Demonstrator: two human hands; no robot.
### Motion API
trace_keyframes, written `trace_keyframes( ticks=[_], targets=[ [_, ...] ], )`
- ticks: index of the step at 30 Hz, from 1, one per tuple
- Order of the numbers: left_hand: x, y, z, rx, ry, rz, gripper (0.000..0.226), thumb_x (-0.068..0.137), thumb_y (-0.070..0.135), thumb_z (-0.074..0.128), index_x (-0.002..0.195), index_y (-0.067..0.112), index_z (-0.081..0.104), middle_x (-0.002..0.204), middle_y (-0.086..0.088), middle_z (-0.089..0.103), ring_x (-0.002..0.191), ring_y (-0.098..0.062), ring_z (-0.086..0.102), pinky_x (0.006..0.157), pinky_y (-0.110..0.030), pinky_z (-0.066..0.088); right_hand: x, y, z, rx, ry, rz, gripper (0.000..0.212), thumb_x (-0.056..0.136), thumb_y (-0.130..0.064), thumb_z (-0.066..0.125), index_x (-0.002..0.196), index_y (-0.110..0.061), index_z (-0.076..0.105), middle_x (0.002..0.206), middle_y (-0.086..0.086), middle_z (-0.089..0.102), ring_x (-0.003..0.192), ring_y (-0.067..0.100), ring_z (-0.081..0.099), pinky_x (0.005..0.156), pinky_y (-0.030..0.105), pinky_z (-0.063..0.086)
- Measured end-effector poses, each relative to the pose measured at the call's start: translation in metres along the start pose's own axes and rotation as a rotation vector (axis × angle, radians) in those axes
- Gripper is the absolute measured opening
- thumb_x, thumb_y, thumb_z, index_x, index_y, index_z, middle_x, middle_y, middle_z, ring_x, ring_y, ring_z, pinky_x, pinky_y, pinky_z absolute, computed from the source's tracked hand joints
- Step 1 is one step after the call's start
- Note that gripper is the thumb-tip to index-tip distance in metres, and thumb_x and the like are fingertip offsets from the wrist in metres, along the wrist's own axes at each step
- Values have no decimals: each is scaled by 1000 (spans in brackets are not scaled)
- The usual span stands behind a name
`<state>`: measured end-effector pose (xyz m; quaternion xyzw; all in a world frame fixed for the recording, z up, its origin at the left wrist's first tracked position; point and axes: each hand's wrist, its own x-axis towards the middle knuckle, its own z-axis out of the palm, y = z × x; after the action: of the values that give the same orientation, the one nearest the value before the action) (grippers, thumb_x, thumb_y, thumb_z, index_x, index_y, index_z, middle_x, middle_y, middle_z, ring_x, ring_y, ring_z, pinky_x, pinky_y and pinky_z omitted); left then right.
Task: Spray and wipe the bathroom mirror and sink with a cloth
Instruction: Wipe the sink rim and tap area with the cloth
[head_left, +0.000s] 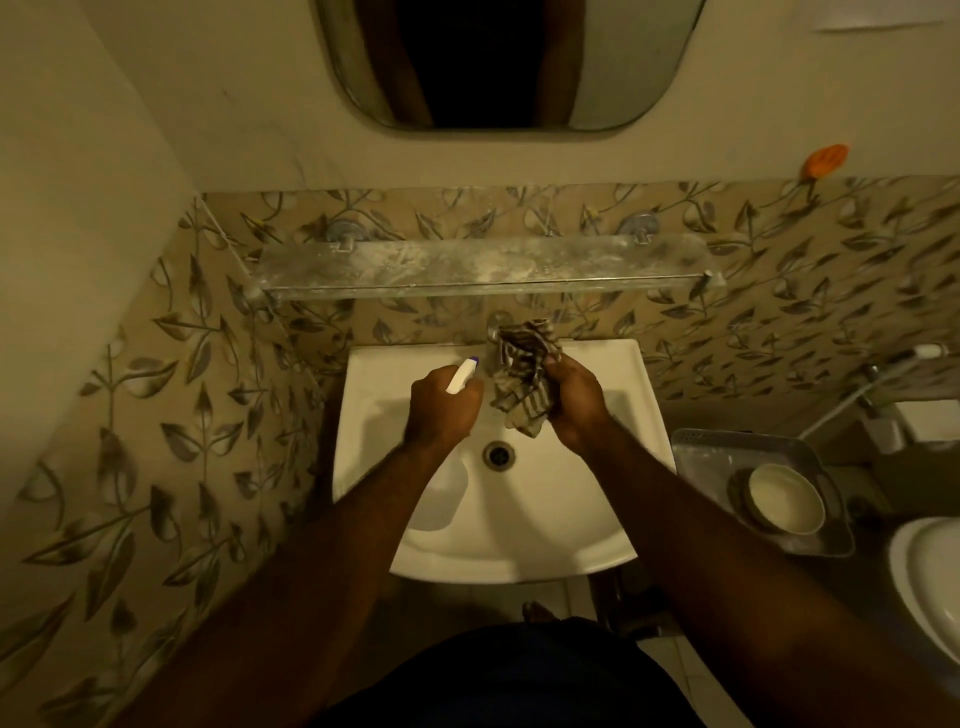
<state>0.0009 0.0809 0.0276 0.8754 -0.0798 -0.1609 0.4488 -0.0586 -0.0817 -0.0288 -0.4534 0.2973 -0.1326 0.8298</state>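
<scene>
A white sink (621, 395) hangs on the patterned wall, with its drain (498, 453) in the middle. Over the basin my left hand (441, 410) grips a white spray bottle (461, 377), its nozzle pointing toward the tap. Beside it, my right hand (571, 402) holds a bunched striped cloth (522, 374) that hangs over the basin and hides most of the tap (493, 327). The rounded mirror (498, 62) is on the wall above, cut off by the top edge.
A dusty glass shelf (488, 267) juts out between mirror and sink. To the right sit a grey tray (696, 447) with a white bowl (785, 499), a toilet rim (924, 582) and a hand sprayer hose (857, 395). An orange holder (826, 160) is on the wall.
</scene>
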Motion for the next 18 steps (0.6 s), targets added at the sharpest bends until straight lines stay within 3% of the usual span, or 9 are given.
trace_keyframes(
  ticks=[3, 6, 10, 14, 18],
  targets=[
    [-5, 3, -9, -10, -14, 33, 15, 88, 26, 58, 89, 14, 68, 76, -4, 63, 69, -29, 68, 61, -47, 62, -17, -7, 4, 296, -34, 192, 39, 106, -27, 45, 131, -4, 64, 128, 18, 68, 118, 34, 66, 108, 48, 49],
    [-9, 6, -16, -20, -30, 63, 22, 89, 27, 59, 99, 10, 70, 79, -4, 63, 70, -26, 67, 64, -46, 62, -31, -10, 9, 297, -91, 252, 51, 100, -40, 58, 136, -5, 63, 139, 19, 63, 133, 35, 57, 117, 53, 40],
    [-12, 6, -19, -21, -61, 111, 21, 88, 27, 58, 94, 11, 70, 80, -4, 65, 70, -25, 66, 65, -42, 60, -46, -11, 20, 116, -94, 111, 48, 89, -18, 76, 133, -2, 63, 129, 23, 68, 120, 40, 66, 105, 59, 50],
    [-17, 10, -24, -35, -76, 117, 23, 90, 26, 58, 101, 10, 71, 87, -2, 65, 75, -19, 57, 68, -28, 46, -57, -18, 24, 98, -2, 50, 38, 86, 1, 69, 124, 1, 67, 121, 26, 71, 111, 43, 69, 99, 58, 55],
    [-22, 27, -29, -125, -101, 131, 27, 88, 33, 62, 106, 16, 71, 83, -1, 67, 78, -25, 67, 69, -47, 62, -63, -35, 25, 119, 74, 48, 31, 91, -2, 63, 121, 0, 68, 116, 25, 73, 107, 41, 72, 90, 50, 60]
  ],
)
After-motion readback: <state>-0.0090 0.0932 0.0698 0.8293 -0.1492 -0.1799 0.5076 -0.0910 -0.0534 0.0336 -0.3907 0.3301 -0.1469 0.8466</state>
